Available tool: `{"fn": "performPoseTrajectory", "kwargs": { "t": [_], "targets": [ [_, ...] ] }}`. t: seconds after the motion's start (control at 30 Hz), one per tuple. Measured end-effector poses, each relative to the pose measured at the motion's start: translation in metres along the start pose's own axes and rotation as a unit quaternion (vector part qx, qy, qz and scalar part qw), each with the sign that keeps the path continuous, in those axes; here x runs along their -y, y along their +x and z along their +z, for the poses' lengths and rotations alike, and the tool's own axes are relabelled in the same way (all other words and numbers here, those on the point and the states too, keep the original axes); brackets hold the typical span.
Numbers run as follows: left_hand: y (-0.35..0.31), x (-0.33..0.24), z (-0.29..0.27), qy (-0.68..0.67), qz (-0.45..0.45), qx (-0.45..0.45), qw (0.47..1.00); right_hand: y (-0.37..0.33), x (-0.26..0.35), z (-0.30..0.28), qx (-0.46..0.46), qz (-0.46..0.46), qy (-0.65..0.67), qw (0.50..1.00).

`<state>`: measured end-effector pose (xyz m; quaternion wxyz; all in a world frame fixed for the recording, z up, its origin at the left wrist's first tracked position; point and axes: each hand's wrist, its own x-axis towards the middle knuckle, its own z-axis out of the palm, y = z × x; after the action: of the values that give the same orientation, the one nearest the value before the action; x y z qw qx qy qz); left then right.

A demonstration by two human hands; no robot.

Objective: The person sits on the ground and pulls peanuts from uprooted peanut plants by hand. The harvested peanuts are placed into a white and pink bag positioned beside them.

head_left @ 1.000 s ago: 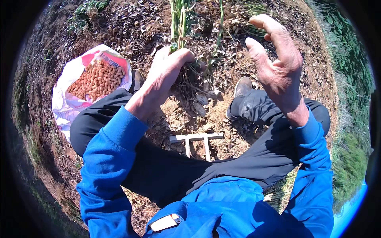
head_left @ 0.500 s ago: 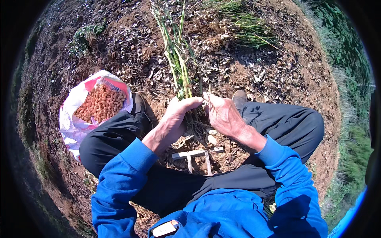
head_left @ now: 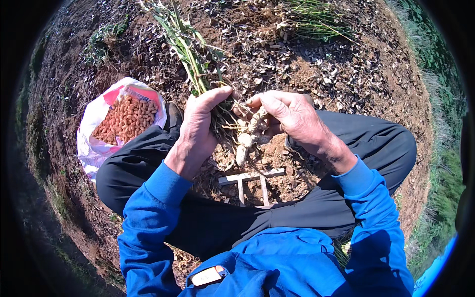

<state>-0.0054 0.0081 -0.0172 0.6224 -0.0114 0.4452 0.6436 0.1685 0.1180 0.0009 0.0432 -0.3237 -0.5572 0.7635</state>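
Observation:
In front of me, my left hand [head_left: 195, 126] is closed round the lower stems of a peanut plant [head_left: 189, 62]. Its green leafy stalks lean up and to the left, away from me. From the root end, between my hands, hangs a cluster of pale peanut pods [head_left: 245, 140] among thin roots. My right hand [head_left: 299, 119] has its thumb and fingers closed on pods at the right side of that cluster. Some of its fingertips are hidden behind the pods.
Left of my knee stands an open white and pink sack [head_left: 89, 121] holding many peanuts [head_left: 127, 119]. A small wooden frame [head_left: 252, 176] lies between my bent legs. Farther off, cut green stalks [head_left: 321, 22] rest on soil strewn with dry leaves. Grass borders the right side.
Both hands have moved up and apart. The plant's stalks have swung to the left, and its root end has turned up, bringing the pod cluster into view between my hands.

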Motion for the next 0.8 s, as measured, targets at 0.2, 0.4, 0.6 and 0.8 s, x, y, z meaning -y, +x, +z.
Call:
{"fn": "performPoseTrajectory", "kwargs": {
  "t": [0.2,0.4,0.6,0.8],
  "targets": [
    [-0.005,-0.004,0.006,-0.012,0.032,-0.004,0.999,-0.006,-0.001,0.008,0.019,0.039,0.109,0.993],
    [-0.006,-0.009,0.011,-0.027,0.04,0.037,0.998,-0.008,-0.004,0.011,-0.027,-0.022,0.093,0.995],
    [-0.017,0.006,0.018,0.08,0.003,-0.002,0.997,-0.005,-0.006,0.025,-0.136,-0.079,0.035,0.987],
    [-0.014,0.004,0.031,0.091,0.011,-0.066,0.994,0.004,-0.008,0.032,-0.162,-0.047,0.072,0.983]
  ]
}}
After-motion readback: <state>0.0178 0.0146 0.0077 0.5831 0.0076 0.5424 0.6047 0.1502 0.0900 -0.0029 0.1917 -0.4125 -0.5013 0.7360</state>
